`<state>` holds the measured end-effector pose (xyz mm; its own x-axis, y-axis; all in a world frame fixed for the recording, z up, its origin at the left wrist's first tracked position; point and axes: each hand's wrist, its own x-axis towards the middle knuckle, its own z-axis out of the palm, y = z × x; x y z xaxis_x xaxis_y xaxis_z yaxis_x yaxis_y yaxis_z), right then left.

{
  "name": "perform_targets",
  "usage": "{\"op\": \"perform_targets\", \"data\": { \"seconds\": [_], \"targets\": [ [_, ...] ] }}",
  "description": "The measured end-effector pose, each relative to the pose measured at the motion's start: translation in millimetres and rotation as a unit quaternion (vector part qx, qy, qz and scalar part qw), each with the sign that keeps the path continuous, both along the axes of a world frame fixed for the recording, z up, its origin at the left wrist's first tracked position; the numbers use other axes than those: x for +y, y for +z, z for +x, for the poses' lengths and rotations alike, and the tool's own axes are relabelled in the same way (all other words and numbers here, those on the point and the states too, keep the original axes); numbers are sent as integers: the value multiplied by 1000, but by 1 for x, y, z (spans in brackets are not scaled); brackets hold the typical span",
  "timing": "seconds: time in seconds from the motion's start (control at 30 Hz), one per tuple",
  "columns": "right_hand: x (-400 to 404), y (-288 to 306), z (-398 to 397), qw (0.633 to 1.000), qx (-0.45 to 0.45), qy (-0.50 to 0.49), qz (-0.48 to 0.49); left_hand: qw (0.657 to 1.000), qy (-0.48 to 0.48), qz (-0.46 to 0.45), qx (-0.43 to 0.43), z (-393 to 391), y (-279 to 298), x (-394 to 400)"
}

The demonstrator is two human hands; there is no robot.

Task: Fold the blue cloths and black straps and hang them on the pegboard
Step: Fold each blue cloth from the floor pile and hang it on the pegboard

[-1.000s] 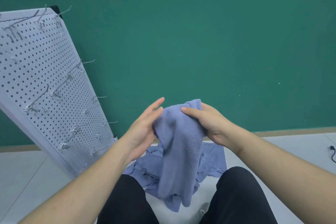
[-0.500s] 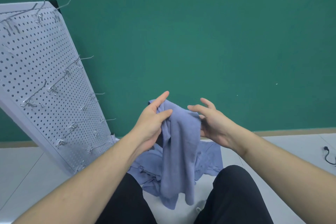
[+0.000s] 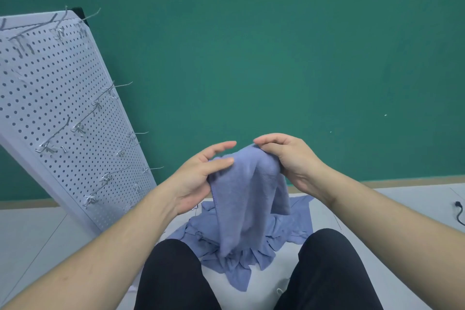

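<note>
Both hands up at chest level, close together, sharing one cloth (image 3: 246,199). Left hand (image 3: 198,178) pinches its upper left edge, thumb on the near face, fingers stretched out behind. Right hand (image 3: 289,158) curls over the top fold, fingertips clamped down on it. Cloth hangs between the hands, long axis vertical, its lower end reaching the pile (image 3: 284,231) on the floor below the hands, between the knees. No black straps visible. Pegboard (image 3: 55,113) leans up and to the left of the left hand, well apart, hooks (image 3: 108,90) bare and pointing toward the hands. Judgement: cloth is bunched rather than neatly folded; left hand is nearer the board, so the hang would go leftward and up, fold line draped across a hook.
</note>
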<state>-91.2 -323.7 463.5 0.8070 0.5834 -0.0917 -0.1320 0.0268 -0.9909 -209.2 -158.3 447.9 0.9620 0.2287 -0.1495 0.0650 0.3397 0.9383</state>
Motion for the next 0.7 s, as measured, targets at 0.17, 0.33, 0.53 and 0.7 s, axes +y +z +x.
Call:
{"op": "perform_targets", "data": {
  "seconds": [0.17, 0.33, 0.53, 0.7],
  "targets": [
    [-8, -2, 5, 975, -165, -12, -150, 983, 99, 151, 24, 7, -14, -7],
    [-18, -5, 4, 987, -5, 109, -117, 979, 176, 105, 8, 18, -8, -11],
    [-20, -11, 8, 988, -89, 85, -94, 983, 118, 105, 92, 15, 0, 4],
    [-15, -11, 12, 993, -74, 37, -79, 987, 49, 61, 137, 7, -2, 10]
  ]
}}
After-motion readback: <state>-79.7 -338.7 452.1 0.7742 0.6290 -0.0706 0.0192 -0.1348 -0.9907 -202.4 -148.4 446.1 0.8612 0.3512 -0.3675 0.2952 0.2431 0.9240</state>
